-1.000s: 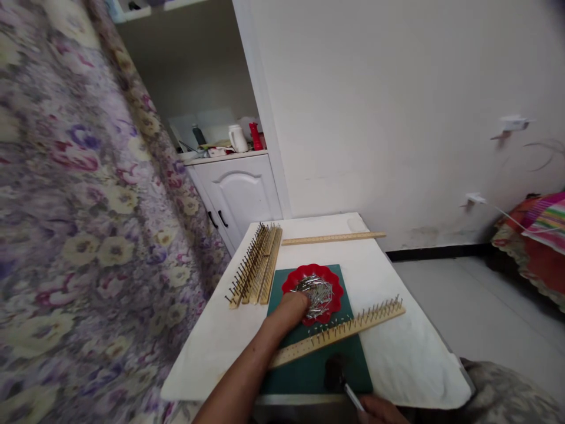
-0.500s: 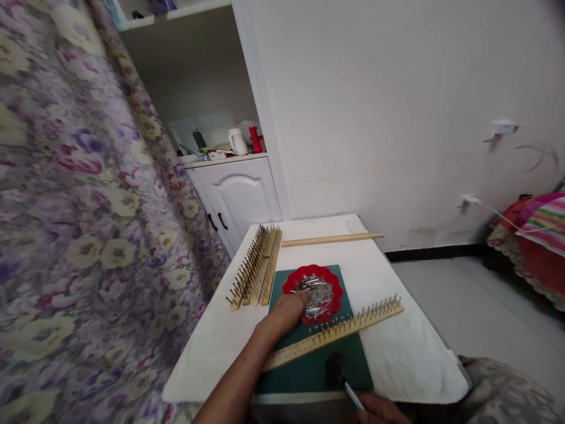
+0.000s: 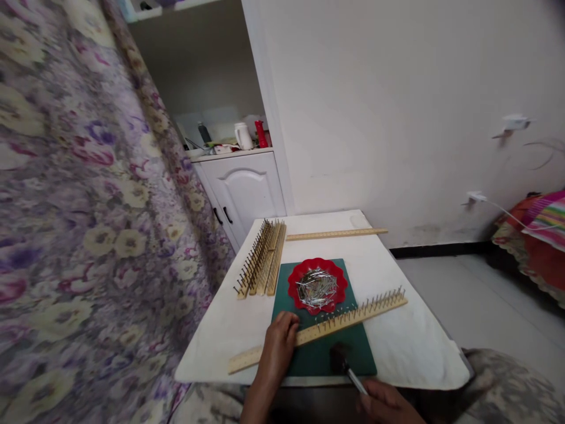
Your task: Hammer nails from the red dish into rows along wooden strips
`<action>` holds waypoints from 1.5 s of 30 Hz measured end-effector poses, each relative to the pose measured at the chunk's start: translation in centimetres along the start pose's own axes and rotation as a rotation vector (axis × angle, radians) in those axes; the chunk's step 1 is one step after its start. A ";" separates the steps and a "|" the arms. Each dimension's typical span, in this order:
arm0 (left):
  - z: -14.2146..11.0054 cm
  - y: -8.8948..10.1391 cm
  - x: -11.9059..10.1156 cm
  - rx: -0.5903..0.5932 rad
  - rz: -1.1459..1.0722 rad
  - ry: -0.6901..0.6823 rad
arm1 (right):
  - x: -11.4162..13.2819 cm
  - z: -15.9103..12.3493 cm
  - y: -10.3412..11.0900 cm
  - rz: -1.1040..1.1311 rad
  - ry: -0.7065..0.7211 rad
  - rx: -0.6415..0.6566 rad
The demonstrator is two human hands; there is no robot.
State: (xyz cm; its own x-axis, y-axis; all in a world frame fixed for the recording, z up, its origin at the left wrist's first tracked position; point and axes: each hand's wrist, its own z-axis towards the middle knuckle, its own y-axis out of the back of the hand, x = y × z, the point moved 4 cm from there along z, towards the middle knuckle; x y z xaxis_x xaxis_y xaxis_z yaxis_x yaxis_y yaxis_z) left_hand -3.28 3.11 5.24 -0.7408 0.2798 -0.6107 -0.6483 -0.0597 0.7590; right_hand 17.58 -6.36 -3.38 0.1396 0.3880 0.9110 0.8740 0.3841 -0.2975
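One red bowl (image 3: 342, 285) holds loose nails (image 3: 315, 288), too many to count, on one green mat (image 3: 309, 365). One partly nailed wooden strip (image 3: 309, 335) crosses the mat, nearer than the bowl; the left hand (image 3: 281, 337), fingers curled, is over its unnailed stretch, any grip unclear. The right hand (image 3: 382, 400) grasps one hammer (image 3: 353, 378).
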 end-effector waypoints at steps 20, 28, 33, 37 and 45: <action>1.0 -2.7 -1.8 0.208 0.211 -0.020 | -0.2 0.0 -0.2 0.008 -0.026 -0.005; 0.7 -3.4 -0.6 0.045 -0.035 -0.004 | -0.6 0.4 0.0 -0.019 -0.007 0.003; 0.5 -4.1 0.6 0.005 -0.123 0.139 | -0.2 0.3 -0.2 -0.016 -0.007 0.005; 0.4 -4.1 0.5 -0.001 -0.130 0.113 | 0.5 0.1 -0.5 -0.020 -0.004 0.011; 0.2 -3.9 0.6 -0.027 -0.174 0.031 | 3.6 -0.2 -1.7 -0.066 0.024 0.017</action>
State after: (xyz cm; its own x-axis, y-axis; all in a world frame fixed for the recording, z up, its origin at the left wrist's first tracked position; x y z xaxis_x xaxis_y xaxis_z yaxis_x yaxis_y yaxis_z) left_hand -1.12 3.73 1.98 -0.6220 0.2581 -0.7392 -0.7712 -0.0387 0.6354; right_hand 16.73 -5.81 0.50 0.0934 0.3417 0.9352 0.8738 0.4220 -0.2414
